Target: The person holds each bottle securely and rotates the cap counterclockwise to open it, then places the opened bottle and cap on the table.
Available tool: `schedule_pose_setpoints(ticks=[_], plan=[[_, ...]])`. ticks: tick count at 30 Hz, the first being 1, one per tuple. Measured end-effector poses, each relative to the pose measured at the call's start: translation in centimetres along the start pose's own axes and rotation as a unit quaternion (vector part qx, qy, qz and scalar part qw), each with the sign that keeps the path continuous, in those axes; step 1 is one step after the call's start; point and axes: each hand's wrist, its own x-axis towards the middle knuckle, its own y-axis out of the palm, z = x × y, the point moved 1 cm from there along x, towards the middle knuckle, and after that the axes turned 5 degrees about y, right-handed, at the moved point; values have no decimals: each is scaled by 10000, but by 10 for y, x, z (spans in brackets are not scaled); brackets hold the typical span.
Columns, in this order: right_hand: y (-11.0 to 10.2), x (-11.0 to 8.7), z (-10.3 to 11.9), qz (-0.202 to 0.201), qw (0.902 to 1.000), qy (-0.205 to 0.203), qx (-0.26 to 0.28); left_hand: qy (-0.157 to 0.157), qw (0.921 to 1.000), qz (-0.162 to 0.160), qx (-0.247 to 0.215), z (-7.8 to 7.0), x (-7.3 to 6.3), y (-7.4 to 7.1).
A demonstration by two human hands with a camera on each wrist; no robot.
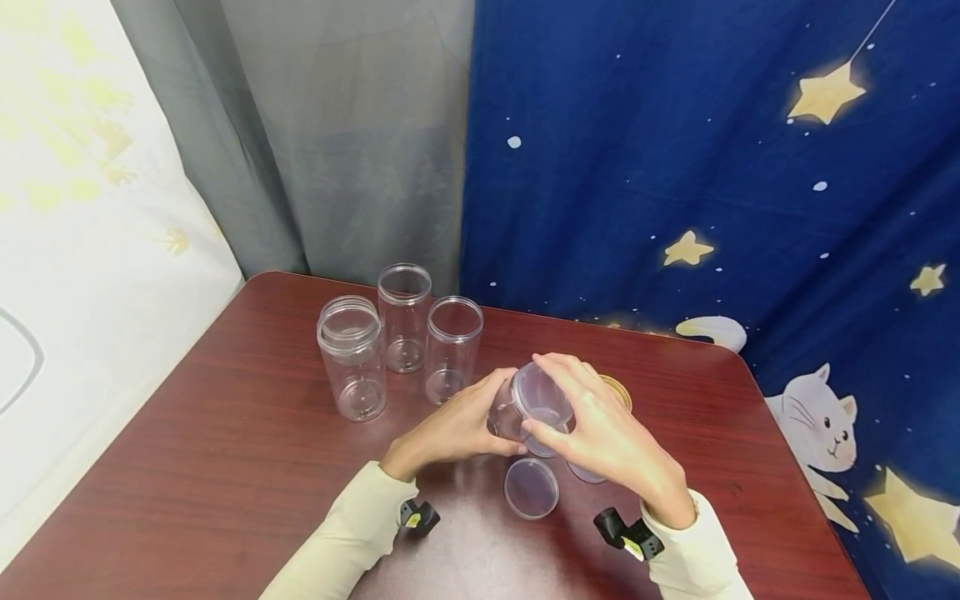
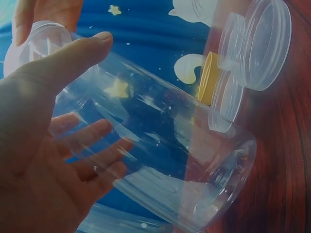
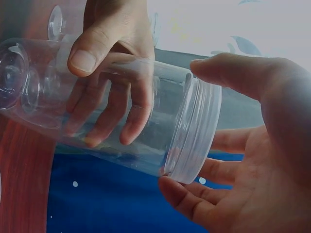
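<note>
A clear plastic jar (image 3: pixel 116 111) is tilted between my two hands above the table. My left hand (image 1: pixel 456 425) grips its side, the thumb on one side and the fingers round the other. At its upper end sits a translucent lid (image 3: pixel 200 128), also visible in the head view as a pale disc. My right hand (image 1: pixel 611 429) holds this lid by its rim, thumb and fingers spread round the edge. The jar looks see-through with nothing inside. In the head view, the hands partly cover the jar.
Several clear jars stand upright at the back left: a left one (image 1: pixel 356 375), a rear one (image 1: pixel 405 325) and a right one (image 1: pixel 453 350). A loose translucent lid (image 1: pixel 531 489) lies in front of the hands. More lids, including a gold one (image 1: pixel 618 392), lie partly behind the right hand.
</note>
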Motion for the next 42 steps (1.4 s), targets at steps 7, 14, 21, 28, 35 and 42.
schedule_pose_setpoints(ticks=[7,14,21,28,35,42], plan=[[0,0,0,25,9999,-116,50,14,10000,12,14,-1,0,-1],[-1,-1,-1,37,9997,-237,65,96,10000,25,-2,-2,0,-2],[-1,-2,-3,66,9992,-390,115,128,9999,51,-25,-1,-1,-2],[-2,-3,-3,165,9978,-614,177,144,9999,52,-55,-2,-1,-2],[-3,-2,-4,280,9969,-703,209,154,9999,38,-59,-2,-1,-2],[-2,-3,-3,248,9986,-358,314,163,9999,43,-32,-2,-1,-4]])
